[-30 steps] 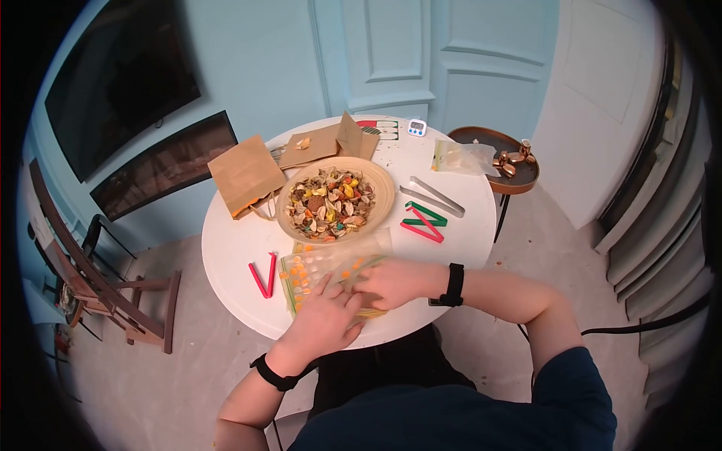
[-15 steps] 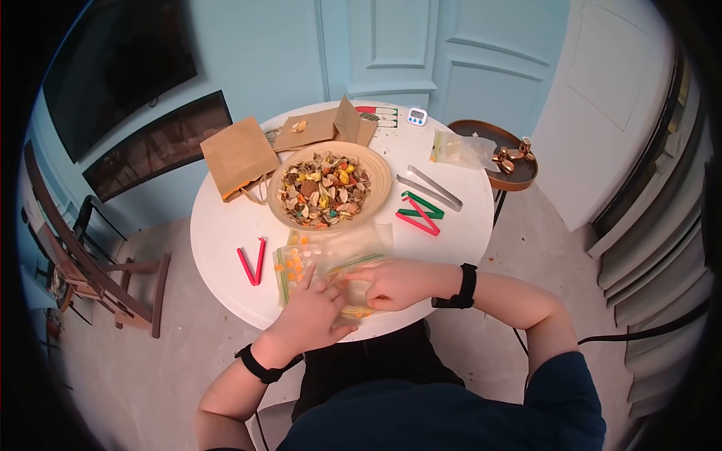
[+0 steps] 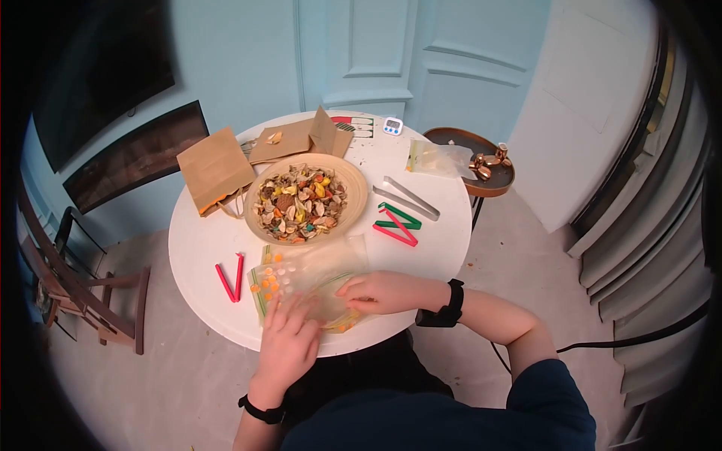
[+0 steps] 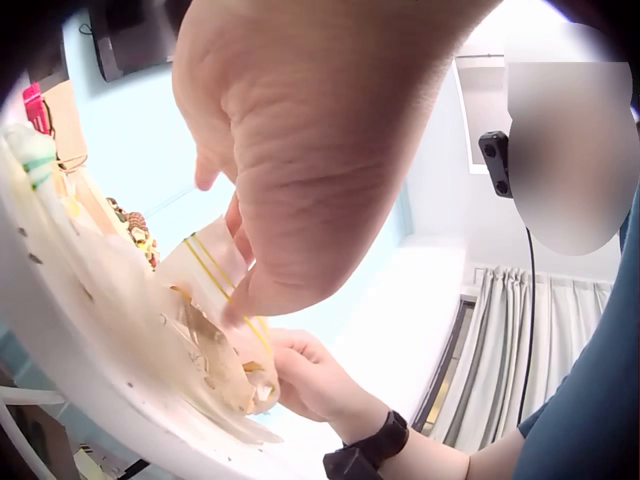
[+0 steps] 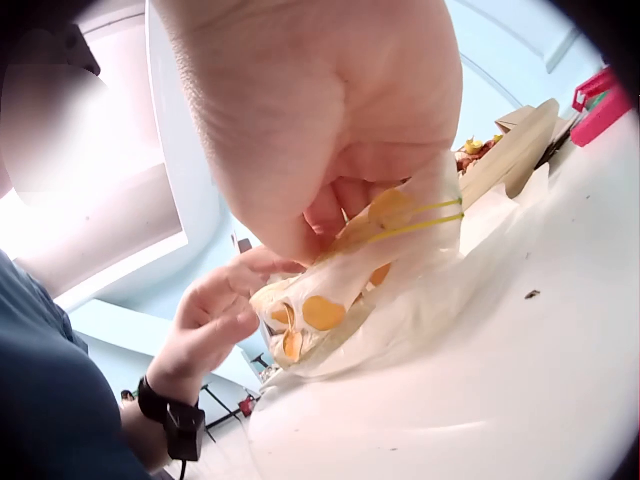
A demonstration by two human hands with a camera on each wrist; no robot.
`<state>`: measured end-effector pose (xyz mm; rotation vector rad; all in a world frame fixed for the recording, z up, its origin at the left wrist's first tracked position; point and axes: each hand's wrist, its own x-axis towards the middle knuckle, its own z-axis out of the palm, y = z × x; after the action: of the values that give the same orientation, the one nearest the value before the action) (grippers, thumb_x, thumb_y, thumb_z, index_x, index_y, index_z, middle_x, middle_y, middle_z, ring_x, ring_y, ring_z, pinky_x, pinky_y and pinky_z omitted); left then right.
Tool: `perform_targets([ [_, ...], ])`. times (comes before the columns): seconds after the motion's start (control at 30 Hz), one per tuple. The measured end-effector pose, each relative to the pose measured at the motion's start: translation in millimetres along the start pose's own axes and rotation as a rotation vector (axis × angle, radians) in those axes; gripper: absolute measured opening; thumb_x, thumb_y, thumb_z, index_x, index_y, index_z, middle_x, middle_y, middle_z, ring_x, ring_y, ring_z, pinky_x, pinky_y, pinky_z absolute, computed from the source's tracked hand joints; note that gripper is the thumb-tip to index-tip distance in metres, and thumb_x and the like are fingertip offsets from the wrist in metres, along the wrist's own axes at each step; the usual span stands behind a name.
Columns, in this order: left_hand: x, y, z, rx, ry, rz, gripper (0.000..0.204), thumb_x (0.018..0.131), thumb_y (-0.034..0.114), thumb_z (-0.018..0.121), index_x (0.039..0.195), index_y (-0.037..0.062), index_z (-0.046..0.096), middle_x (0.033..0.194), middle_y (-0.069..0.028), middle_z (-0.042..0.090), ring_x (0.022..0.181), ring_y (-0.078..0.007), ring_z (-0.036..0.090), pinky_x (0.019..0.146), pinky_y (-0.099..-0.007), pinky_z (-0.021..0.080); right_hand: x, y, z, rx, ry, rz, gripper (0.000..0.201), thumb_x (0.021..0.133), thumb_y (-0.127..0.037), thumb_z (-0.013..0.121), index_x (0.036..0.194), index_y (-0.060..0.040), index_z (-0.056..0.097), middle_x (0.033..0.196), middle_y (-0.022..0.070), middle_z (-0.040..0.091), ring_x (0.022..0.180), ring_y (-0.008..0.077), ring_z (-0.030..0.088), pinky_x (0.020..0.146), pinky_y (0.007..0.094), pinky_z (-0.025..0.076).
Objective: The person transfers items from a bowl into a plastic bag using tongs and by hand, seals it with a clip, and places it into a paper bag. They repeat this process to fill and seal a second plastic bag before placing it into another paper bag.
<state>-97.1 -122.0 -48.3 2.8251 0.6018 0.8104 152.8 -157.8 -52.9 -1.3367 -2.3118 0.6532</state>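
A clear zip-top bag with orange dots (image 3: 322, 304) lies at the table's near edge, its yellow-green seal strip across the top. My right hand (image 3: 387, 292) is at the bag's right side, fingers curled in and pinching the bag near the seal; in the right wrist view the fingertips sit at the seal strip (image 5: 415, 222). Over the bag's left part, my left hand (image 3: 289, 338) has its fingers loosely extended and slightly blurred, the fingertips at the plastic. Beyond this bag lies another clear bag (image 3: 347, 252), partly covered.
A wooden bowl (image 3: 356, 189) of dried potpourri stands behind the bags. Pink bag clips (image 3: 239, 278) lie left; a green clip (image 3: 406, 224), another pink clip (image 3: 395, 234) and metal tongs (image 3: 412, 201) lie right. Paper bags (image 3: 216, 169), a timer (image 3: 392, 125) and a plastic bag (image 3: 436, 159) are farther back.
The head view has shifted, so the scene sits farther left. My left hand has drawn back toward my body. My right hand's extended index finger has curled in at the bag's edge.
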Motion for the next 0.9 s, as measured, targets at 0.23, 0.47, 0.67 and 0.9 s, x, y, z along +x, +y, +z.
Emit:
perform_targets([
  [0.23,-16,-22,30,-0.124,0.053,-0.067,0.007,0.074,0.002,0.06,0.08,0.0039,0.058,0.124,-0.0157,0.052,0.115,-0.0358,0.048,0.107,-0.0516,0.033,-3,18,-39,0.46,0.343,0.25,0.018,0.09,-0.017,0.056,0.098,-0.002,0.062,0.095,0.014,0.064,0.089,0.0272,0.062,0.08,0.0335,0.049],
  [0.47,-14,-23,39,-0.151,0.099,-0.093,0.015,0.074,0.0,0.059,0.087,0.005,0.061,0.121,-0.0184,0.052,0.106,-0.0346,0.052,0.094,-0.0423,0.044,-18,65,-42,-0.416,0.489,0.474,0.038,0.078,-0.016,0.064,0.112,-0.0035,0.052,0.1,0.0156,0.053,0.094,0.0316,0.056,0.078,0.0408,0.049],
  [0.67,-14,-22,40,-0.163,0.136,-0.097,0.015,0.075,-0.003,0.057,0.089,0.0031,0.059,0.12,-0.0167,0.055,0.104,-0.0335,0.054,0.089,-0.0381,0.045,-11,79,-33,-0.481,0.367,0.567,0.033,0.077,-0.011,0.06,0.107,-0.0021,0.048,0.094,0.0183,0.055,0.084,0.0355,0.061,0.072,0.0431,0.051],
  [0.9,-21,-32,47,-0.239,0.225,-0.089,0.022,0.074,-0.004,0.059,0.095,-0.0003,0.055,0.122,-0.017,0.055,0.1,-0.0348,0.057,0.087,-0.0391,0.047,-3,46,-74,-0.401,0.597,0.392,0.026,0.082,-0.009,0.056,0.106,-0.0023,0.047,0.091,0.0201,0.057,0.077,0.0366,0.061,0.068,0.0443,0.049],
])
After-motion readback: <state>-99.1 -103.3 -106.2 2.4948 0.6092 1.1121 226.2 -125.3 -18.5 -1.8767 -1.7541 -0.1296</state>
